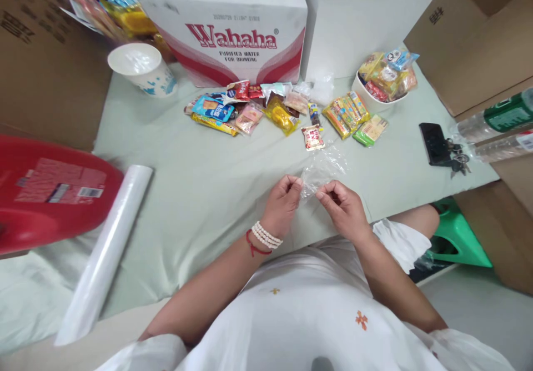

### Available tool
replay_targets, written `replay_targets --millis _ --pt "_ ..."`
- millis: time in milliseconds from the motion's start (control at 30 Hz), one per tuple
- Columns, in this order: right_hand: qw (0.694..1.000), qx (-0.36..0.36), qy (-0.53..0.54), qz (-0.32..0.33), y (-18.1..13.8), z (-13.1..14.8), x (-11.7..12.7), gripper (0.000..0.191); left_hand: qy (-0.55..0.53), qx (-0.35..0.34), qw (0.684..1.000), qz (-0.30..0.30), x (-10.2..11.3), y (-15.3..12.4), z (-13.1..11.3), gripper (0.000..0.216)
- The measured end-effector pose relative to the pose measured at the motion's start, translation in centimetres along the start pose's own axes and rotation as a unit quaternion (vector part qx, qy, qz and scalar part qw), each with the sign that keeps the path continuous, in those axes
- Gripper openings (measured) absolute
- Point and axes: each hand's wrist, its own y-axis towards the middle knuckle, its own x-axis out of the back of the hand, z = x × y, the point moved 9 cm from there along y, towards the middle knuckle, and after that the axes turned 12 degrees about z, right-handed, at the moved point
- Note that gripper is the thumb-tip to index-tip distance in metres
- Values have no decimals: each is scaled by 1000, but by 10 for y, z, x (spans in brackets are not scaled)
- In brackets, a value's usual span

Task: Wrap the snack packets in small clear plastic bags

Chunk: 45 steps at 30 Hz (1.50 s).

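A clear plastic bag, crumpled and thin, is stretched between my two hands over the front of the table. My left hand, with a beaded bracelet at the wrist, pinches its left edge. On the other side my right hand pinches the lower right edge between thumb and fingers. Just beyond the bag lies a small white and red snack packet. Behind it several wrapped snacks spread in a row, among them a blue packet, a yellow packet and a green packet.
A white bowl heaped with snacks stands back right, a paper cup back left. The Wahaba water carton closes off the rear. A plastic roll and red container lie left; a phone, keys and bottles right.
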Motion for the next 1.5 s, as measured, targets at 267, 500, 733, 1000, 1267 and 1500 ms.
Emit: replay_targets --millis 267,500,733,1000,1267,1500 --pt "996 -42 73 -9 5 -14 -10 36 -60 26 998 -9 -1 3 -1 52" --pt "999 -28 41 -9 17 -9 -14 30 -40 10 998 -56 24 -8 4 49" --pt "999 -4 -4 40 25 4 -32 30 212 -100 968 -93 37 -31 -34 39" --pt "999 -3 -31 10 16 0 -28 28 27 -65 988 -138 77 -20 -27 33" --pt "983 104 -148 31 21 34 -39 29 71 -79 990 -88 60 -32 -30 35" --pt "988 105 -103 35 45 44 -38 12 112 -103 984 -97 72 -47 -39 39"
